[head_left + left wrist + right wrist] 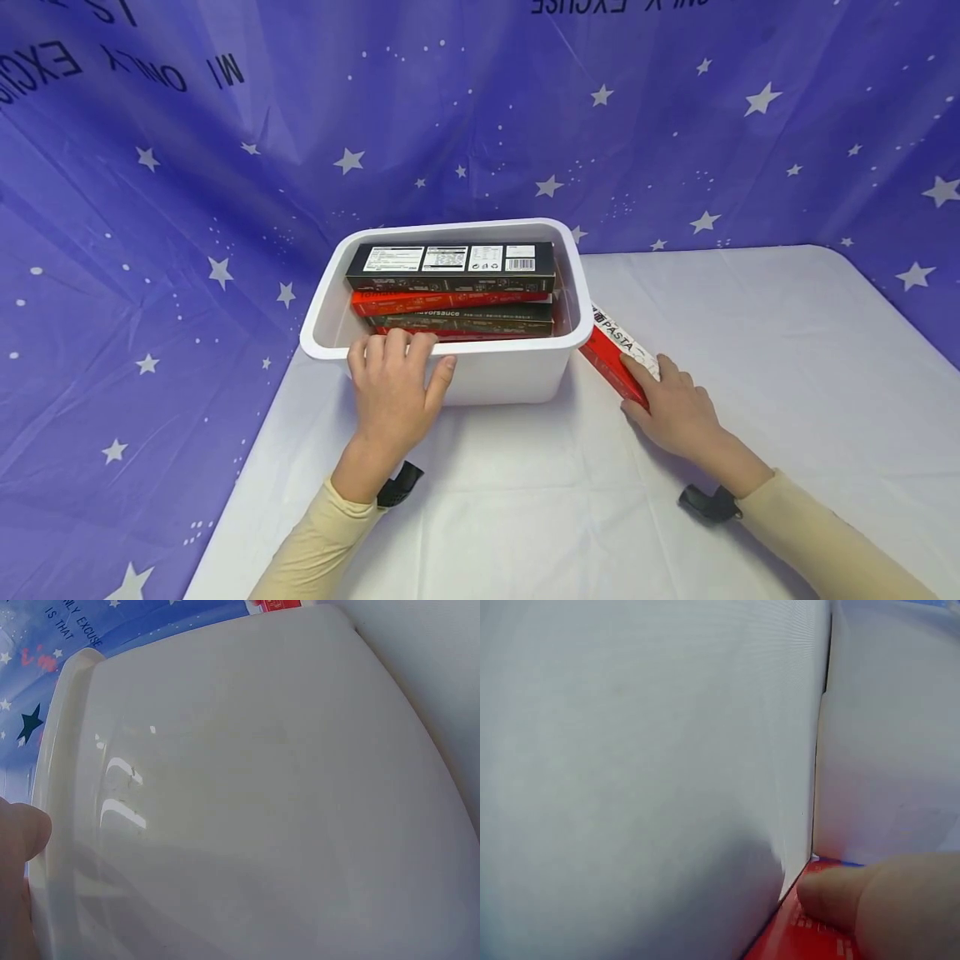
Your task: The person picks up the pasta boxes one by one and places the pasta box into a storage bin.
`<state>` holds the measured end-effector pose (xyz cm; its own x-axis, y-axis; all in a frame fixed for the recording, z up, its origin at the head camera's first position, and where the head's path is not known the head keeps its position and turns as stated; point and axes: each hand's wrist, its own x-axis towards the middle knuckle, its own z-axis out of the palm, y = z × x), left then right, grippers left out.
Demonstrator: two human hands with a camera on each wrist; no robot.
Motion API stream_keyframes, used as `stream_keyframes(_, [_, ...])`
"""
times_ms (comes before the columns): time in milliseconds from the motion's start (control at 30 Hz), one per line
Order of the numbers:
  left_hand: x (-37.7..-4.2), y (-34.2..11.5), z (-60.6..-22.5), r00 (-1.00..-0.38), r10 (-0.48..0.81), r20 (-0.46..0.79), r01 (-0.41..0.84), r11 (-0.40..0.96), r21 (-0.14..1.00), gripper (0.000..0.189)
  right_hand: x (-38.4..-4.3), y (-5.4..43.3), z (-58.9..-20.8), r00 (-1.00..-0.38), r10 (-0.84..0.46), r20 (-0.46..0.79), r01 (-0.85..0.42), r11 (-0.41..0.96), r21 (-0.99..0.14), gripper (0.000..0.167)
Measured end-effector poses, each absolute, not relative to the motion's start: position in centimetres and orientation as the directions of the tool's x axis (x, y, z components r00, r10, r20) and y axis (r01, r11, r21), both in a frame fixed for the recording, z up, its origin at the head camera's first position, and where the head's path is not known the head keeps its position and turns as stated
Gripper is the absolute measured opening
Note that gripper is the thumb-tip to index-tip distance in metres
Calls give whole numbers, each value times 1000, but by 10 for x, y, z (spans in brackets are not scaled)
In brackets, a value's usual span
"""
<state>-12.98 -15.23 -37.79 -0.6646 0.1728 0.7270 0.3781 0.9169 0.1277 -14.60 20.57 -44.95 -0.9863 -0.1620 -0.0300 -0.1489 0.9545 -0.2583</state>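
Note:
A white plastic bin (510,377) stands on the cloth-covered table. My left hand (393,392) grips its near rim, with the fingers bent over the edge; in the left wrist view the bin's outer wall (262,787) fills most of the picture. Inside the bin lie several long boxes, among them a black box (450,260) with white label panels and a red box (450,302). To the right of the bin, my right hand (678,408) holds a red and white pasta box (611,362) slantwise. Part of that box is hidden behind the bin's right corner.
A white cloth (787,375) covers the table, which reaches farther to the right and toward me. Behind and to the left hangs a purple curtain (465,100) with stars and lettering, close to the bin's back. A black wrist strap piece (708,504) sits at my right sleeve.

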Motion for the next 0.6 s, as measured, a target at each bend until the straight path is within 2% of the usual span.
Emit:
stream_keyframes(300, [-130, -151, -379, -668, 173, 724, 377, 917, 129, 35, -151, 213, -449, -990, -139, 14, -139, 959, -246, 63])
stream_keyframes(600, [-130, -152, -378, -656, 175, 734, 379, 918, 120, 36, -158, 231, -428, -982, -154, 110, -175, 961, -217, 62])
